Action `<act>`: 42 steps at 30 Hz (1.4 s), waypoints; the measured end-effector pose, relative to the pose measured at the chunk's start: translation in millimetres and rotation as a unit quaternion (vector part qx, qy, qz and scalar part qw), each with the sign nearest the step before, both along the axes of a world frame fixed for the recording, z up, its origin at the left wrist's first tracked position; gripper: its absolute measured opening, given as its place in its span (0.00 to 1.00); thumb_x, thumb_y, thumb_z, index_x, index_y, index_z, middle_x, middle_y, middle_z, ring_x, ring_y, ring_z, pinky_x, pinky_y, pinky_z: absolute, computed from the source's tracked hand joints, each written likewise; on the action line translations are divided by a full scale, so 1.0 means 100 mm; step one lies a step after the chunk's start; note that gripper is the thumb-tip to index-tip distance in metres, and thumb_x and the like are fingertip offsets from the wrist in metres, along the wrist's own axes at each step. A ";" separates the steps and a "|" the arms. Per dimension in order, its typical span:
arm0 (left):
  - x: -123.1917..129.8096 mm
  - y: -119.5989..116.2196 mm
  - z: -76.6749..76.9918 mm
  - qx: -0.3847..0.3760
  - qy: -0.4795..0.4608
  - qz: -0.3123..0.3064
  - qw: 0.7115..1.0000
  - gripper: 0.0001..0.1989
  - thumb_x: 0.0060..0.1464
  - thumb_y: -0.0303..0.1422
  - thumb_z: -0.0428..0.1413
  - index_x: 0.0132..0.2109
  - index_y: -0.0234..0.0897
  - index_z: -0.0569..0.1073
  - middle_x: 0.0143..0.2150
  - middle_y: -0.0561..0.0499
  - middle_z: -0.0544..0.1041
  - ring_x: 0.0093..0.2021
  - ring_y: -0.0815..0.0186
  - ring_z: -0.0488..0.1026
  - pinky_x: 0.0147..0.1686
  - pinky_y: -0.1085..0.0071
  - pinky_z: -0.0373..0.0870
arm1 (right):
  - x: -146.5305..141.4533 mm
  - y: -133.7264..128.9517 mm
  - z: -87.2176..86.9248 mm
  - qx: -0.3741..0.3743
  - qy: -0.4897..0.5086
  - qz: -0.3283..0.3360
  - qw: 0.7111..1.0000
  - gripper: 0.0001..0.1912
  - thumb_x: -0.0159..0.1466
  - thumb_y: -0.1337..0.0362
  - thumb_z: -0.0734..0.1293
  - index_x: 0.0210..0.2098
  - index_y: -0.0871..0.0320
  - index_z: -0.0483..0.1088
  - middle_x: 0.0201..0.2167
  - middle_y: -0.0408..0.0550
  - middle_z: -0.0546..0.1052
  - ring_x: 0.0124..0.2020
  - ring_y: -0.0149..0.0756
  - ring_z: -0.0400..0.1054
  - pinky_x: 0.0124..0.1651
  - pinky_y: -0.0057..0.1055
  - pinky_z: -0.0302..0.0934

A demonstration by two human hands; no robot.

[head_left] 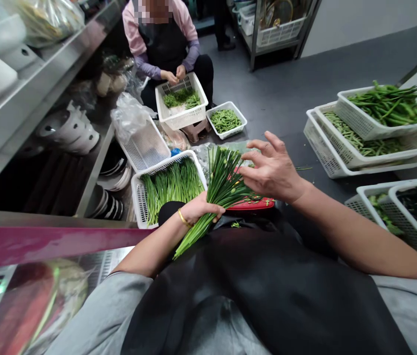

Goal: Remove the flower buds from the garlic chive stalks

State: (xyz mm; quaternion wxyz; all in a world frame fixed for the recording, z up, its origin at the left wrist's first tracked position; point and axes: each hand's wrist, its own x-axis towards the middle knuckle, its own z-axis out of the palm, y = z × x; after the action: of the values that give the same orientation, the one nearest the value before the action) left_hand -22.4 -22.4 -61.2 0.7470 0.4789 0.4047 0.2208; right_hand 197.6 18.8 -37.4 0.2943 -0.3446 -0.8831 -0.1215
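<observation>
My left hand (pixel 201 209), with a gold bracelet at the wrist, is wrapped round a bunch of long green stems (pixel 221 185) with small buds at their tops. The bunch leans up and to the right over my black apron. My right hand (pixel 267 165) is raised just right of the bunch's tops, its fingers bent and apart, with nothing visible in them. Left of the bunch, a white basket (pixel 138 202) holds more green stems (pixel 171 187). A red object (pixel 255 203) lies partly hidden below my right hand, with green bits on it.
Ahead, a seated person (pixel 164 44) has both hands over a white basket (pixel 181 118) of greens. A small basket of beans (pixel 225 121) stands beside it. Stacked baskets (pixel 336 165) of green vegetables are on the right. A steel shelf (pixel 51 74) with dishes runs along the left.
</observation>
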 end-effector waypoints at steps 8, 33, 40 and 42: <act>-0.02 -0.03 -0.03 0.024 0.010 0.028 0.999 0.13 0.36 0.34 0.64 0.23 0.31 0.69 0.15 0.54 0.69 0.15 0.72 0.64 0.16 0.75 0.61 | 0.04 0.11 -0.13 -0.170 0.469 -0.023 0.866 0.09 0.60 0.65 0.59 0.28 0.55 0.70 0.29 0.46 0.73 0.35 0.37 0.69 0.44 0.41 0.65; -0.08 0.05 0.28 0.051 0.175 -0.035 0.983 0.10 0.37 0.32 0.62 0.21 0.31 0.68 0.16 0.54 0.69 0.16 0.72 0.65 0.17 0.76 0.61 | 0.24 0.13 -0.47 -0.226 0.593 -0.006 0.773 0.13 0.62 0.59 0.59 0.23 0.56 0.63 0.19 0.41 0.64 0.23 0.31 0.61 0.32 0.32 0.62; -0.02 0.05 0.26 0.052 0.193 -0.029 0.979 0.09 0.37 0.31 0.62 0.21 0.31 0.69 0.16 0.53 0.69 0.15 0.72 0.65 0.16 0.75 0.61 | 0.52 -0.02 -0.34 -0.069 0.289 0.030 0.954 0.11 0.60 0.64 0.67 0.42 0.50 0.74 0.44 0.48 0.75 0.51 0.42 0.66 0.56 0.45 0.60; 0.00 0.05 0.25 0.041 0.194 -0.031 0.980 0.09 0.36 0.31 0.62 0.21 0.30 0.70 0.16 0.53 0.69 0.15 0.72 0.65 0.16 0.75 0.61 | 0.48 -0.03 -0.28 -0.018 0.204 0.030 0.978 0.08 0.62 0.65 0.66 0.40 0.50 0.75 0.41 0.47 0.76 0.52 0.42 0.65 0.57 0.46 0.57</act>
State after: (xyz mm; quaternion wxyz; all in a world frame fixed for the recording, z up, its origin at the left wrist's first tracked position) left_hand -22.4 -17.3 -36.3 0.6405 0.5551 0.5176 0.1174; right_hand 245.4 16.0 -65.2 0.4658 -0.3409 -0.8162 -0.0239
